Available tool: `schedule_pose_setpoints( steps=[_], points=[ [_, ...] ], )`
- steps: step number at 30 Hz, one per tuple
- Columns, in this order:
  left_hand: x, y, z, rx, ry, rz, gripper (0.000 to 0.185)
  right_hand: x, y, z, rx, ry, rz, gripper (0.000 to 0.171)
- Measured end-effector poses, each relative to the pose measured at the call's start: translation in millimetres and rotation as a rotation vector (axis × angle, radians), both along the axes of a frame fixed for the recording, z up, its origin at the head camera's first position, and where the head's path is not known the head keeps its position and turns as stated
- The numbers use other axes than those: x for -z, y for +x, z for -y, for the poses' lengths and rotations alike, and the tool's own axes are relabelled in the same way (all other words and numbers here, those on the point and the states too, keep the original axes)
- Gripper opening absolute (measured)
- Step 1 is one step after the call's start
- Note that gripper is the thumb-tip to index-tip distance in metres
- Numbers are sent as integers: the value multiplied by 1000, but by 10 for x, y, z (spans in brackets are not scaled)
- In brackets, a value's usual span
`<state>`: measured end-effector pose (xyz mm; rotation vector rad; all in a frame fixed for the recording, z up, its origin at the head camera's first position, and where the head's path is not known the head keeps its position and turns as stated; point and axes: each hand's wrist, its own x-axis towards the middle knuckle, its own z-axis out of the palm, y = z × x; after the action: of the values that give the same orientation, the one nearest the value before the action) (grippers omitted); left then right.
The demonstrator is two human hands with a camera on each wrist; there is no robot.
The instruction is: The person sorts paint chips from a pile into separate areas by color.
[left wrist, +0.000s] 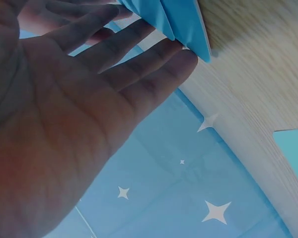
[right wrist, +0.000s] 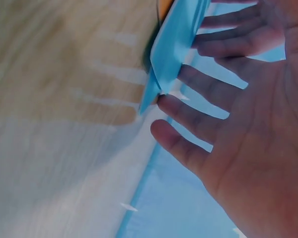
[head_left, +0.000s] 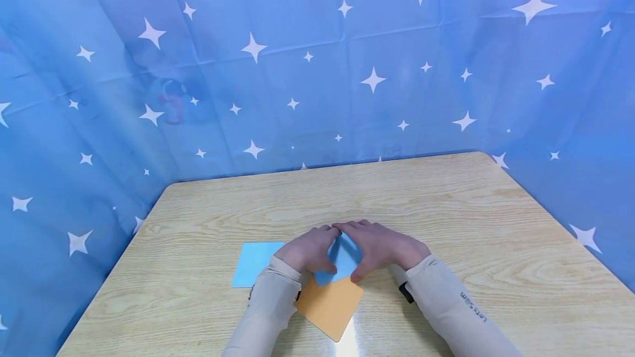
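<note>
- Here, a folded blue paper (head_left: 342, 260) lying on the wooden table (head_left: 446, 208), near its front edge and about midway across, partly hidden between two hands.
- Left hand (head_left: 308, 249) set on the left side of the blue paper, fingers stretched out nearly straight and pressing down on it; in the left wrist view, fingertips (left wrist: 181, 57) touching the folded blue edge (left wrist: 181, 20), palm flat and spread.
- Right hand (head_left: 384, 247) set on the right side of the same paper, fingers spread and fairly straight, tips meeting those of the left hand at the far edge; thumb lying along the near right side of the paper.
- From the right wrist, folded layers of the blue paper (right wrist: 176, 44) seen edge-on, fingers (right wrist: 188, 114) spread wide just beside and under it, nothing clasped.
- Beneath the blue paper, an orange square sheet (head_left: 329, 304), turned corner-forward, touching it and jutting toward the person.
- To the left, a light blue square sheet (head_left: 255, 263) flat on the table, its right part covered by the left sleeve (head_left: 270, 296).
- Behind and on both sides, a blue star-patterned cloth (head_left: 317, 70) around the table.
</note>
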<state>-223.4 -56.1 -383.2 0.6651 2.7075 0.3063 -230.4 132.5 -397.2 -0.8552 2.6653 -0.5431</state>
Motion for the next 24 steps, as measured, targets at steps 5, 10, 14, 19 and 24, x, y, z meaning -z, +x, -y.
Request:
schedule_pose_setpoints(
  steps=[5,10,14,19,24],
  points=[
    [-3,9,7,-9,1,2,81,-36,14,-23,-10,29,-7,106],
    [13,1,14,1,5,-4,78,-68,20,-37,-7,52,-18,102],
    [24,-6,29,4,18,5,75,-82,22,-39,-12,56,-22,100],
    [8,-4,57,3,57,36,84,-98,11,-55,-23,40,-48,99],
    [-39,8,86,23,93,25,95,-136,10,-77,-34,-8,-93,96]
  ],
)
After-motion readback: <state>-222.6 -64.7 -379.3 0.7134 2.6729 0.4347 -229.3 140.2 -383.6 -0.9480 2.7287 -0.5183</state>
